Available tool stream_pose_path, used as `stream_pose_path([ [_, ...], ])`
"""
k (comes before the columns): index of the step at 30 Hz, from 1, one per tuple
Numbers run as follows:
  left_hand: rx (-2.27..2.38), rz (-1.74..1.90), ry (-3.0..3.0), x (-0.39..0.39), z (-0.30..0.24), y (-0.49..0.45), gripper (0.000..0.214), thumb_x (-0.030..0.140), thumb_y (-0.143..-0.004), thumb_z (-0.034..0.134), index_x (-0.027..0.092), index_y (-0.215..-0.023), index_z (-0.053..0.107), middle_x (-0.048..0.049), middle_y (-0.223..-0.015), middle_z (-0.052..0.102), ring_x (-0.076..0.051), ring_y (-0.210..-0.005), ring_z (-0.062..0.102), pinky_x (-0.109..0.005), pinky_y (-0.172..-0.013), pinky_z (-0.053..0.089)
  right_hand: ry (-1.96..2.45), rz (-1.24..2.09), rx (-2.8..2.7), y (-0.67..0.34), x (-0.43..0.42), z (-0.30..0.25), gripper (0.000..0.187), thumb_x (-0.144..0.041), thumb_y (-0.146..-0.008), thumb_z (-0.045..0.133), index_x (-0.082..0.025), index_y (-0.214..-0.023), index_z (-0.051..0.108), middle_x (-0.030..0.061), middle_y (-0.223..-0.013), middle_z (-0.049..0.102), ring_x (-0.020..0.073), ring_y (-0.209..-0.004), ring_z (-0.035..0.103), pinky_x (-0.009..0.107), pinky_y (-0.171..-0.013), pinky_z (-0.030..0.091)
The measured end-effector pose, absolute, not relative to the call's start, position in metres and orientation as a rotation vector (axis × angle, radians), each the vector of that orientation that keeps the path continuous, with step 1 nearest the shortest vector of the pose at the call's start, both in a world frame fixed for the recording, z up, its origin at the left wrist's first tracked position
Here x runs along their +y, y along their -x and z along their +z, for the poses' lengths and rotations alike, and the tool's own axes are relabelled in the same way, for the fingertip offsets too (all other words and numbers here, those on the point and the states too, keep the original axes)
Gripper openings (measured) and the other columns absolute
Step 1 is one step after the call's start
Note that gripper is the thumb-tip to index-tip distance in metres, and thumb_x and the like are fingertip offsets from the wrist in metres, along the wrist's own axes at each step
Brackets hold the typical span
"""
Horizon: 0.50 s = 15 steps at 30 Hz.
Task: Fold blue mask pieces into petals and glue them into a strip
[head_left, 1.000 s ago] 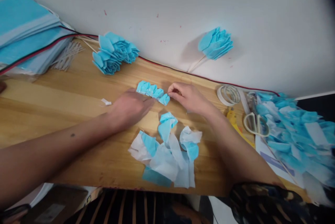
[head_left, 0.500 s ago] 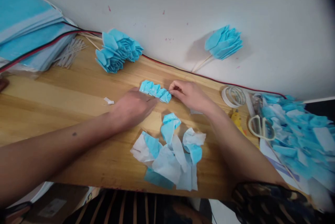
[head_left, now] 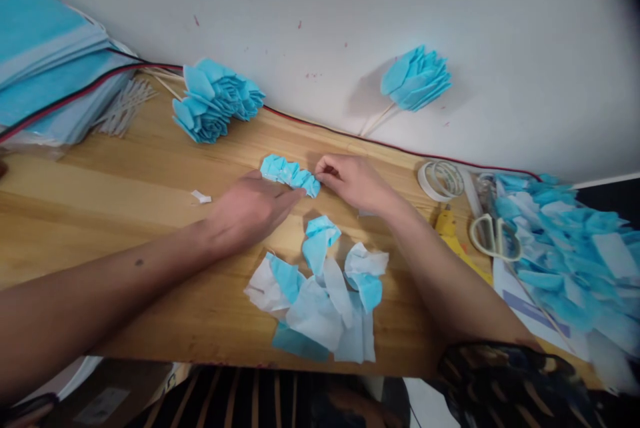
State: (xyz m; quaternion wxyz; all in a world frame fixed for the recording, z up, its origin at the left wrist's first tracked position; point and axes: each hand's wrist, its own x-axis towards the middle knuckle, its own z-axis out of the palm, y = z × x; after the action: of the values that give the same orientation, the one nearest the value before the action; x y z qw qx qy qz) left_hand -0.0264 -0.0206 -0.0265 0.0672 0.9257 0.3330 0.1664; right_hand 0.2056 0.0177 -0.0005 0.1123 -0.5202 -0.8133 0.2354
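Note:
A short row of gathered light-blue fabric pieces (head_left: 289,173) lies on the wooden table between my hands. At its near-left side is my left hand (head_left: 257,205), holding the row along the lower edge; some of its fingers are hidden. My right hand (head_left: 347,180) has its fingers curled into a pinch at the row's right end. Just below lie loose blue and white fabric petals (head_left: 320,305), some crumpled. A small white scrap (head_left: 201,197) rests left of my left hand.
Finished blue fabric flowers on sticks (head_left: 215,98) lie at the back left, and another flower (head_left: 417,80) leans on the wall. Rightward are tape rolls (head_left: 440,180), a yellow glue gun (head_left: 455,231), scissors (head_left: 495,238) and a petal heap (head_left: 575,255). Blue sheets (head_left: 45,48) are stacked left.
The whole view has shifted slightly, so things sit a little further left. Both hands stay at the gathered row; my left thumb now reaches closer to its right end.

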Motion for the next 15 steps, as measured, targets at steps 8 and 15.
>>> stream_pose_path([
  [8,1.074,0.244,-2.879,-0.020,-0.027,0.021,0.039,0.024,-0.104,0.033,0.016,-0.103,0.071,-0.0080,-0.081,0.072,-0.024,-0.075,0.066,-0.036,-0.067,0.041,1.509,0.718,-2.346,-0.207,0.020,-0.008,0.011,-0.015,-0.086,0.058,-0.018,-0.083,0.068,0.0017,-0.082,0.073,0.0142,-0.071,0.060,0.027,-0.067,0.037],
  [15,1.065,0.264,-2.930,-0.020,-0.029,0.021,0.032,0.022,-0.102,0.038,0.017,-0.106,0.069,-0.0068,-0.080,0.072,-0.026,-0.075,0.067,-0.037,-0.066,0.043,1.414,0.679,-2.234,-0.211,0.004,0.009,0.030,-0.017,-0.094,0.047,-0.021,-0.119,0.063,0.0047,-0.105,0.077,0.0193,-0.095,0.070,0.033,-0.083,0.049],
])
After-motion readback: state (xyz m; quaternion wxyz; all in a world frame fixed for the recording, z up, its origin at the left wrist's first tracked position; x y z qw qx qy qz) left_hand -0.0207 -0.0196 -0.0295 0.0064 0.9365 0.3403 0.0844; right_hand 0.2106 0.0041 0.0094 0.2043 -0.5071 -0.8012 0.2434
